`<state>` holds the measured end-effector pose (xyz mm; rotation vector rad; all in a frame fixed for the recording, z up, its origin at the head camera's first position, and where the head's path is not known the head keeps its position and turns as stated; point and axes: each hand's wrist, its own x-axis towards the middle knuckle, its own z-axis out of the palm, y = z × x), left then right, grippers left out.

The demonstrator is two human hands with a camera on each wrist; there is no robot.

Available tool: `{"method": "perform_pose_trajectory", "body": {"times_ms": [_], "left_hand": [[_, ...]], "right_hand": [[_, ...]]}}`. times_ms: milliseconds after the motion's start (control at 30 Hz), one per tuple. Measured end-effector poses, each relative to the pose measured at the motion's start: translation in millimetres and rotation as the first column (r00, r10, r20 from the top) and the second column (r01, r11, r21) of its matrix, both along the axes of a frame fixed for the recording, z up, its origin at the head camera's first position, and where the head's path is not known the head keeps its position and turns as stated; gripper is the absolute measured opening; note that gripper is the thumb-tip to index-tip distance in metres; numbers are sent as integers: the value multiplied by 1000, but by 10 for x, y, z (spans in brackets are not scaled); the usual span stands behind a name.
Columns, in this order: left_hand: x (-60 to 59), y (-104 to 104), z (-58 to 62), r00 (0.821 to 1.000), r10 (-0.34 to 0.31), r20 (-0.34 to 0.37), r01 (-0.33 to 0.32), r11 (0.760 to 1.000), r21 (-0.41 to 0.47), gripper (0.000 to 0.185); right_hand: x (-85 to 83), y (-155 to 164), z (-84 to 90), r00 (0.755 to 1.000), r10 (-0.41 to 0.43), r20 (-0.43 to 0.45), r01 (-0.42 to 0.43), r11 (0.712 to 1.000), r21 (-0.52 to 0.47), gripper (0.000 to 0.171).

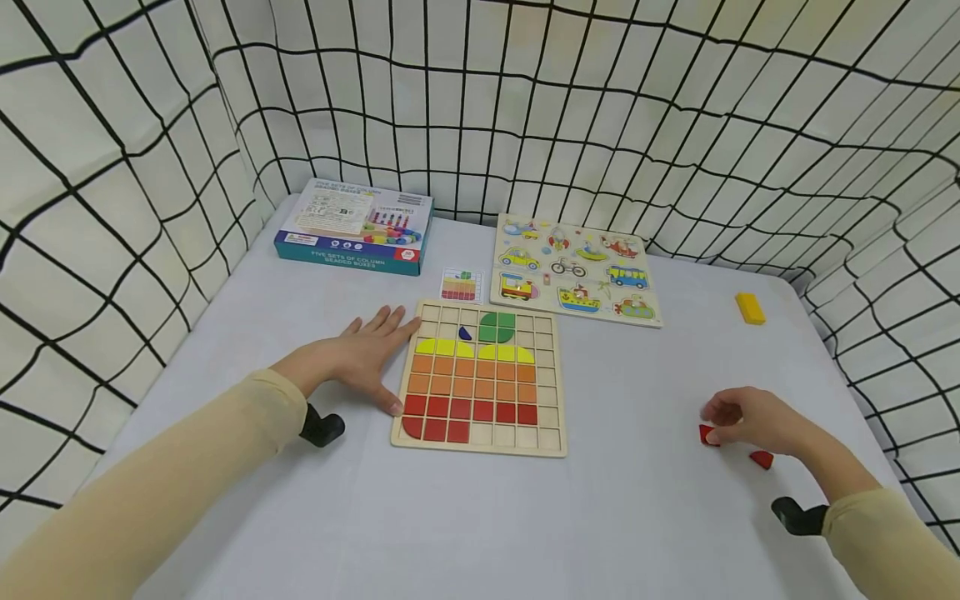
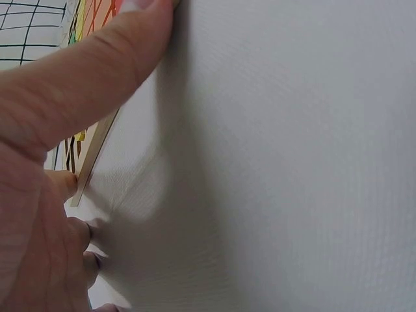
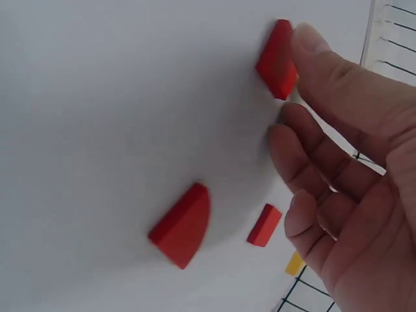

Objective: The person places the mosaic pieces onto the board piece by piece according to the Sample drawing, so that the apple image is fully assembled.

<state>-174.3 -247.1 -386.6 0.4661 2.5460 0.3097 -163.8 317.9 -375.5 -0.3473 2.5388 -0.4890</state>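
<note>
A wooden grid board [image 1: 551, 433] lies on the table, bearing rows of red, orange and yellow tiles, a green shape [image 1: 497, 327] and a small dark blue piece [image 1: 465, 333]. My left hand [image 1: 367, 354] rests at its left edge, fingers spread, with thumb and forefinger touching the frame. Far to the right, my right hand [image 1: 757, 421] pinches a red block [image 3: 276, 62], its thumb covering part of it. Just below that hand lies a red quarter-round piece [image 3: 182, 227]. Another small red piece [image 3: 264, 225] shows only in the right wrist view.
Behind the board stand a blue-and-white box [image 1: 352, 225], a small pattern card [image 1: 461, 285] and a vehicle picture puzzle [image 1: 576, 271]. A yellow block [image 1: 750, 308] lies at the right. Black netting [image 1: 480, 108] rises around the white table [image 1: 622, 508].
</note>
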Motion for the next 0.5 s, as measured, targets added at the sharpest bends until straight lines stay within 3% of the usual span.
{"method": "perform_pose_trajectory", "body": {"times_ms": [367, 500], "left_hand": [[1, 9, 4, 1000, 4, 9, -4, 1000, 6, 135], [4, 8, 2, 1000, 5, 6, -5, 1000, 7, 135]], "right_hand": [[60, -38, -27, 999, 26, -36, -26, 1000, -13, 22], [57, -119, 0, 999, 24, -48, -27, 998, -60, 21]]}}
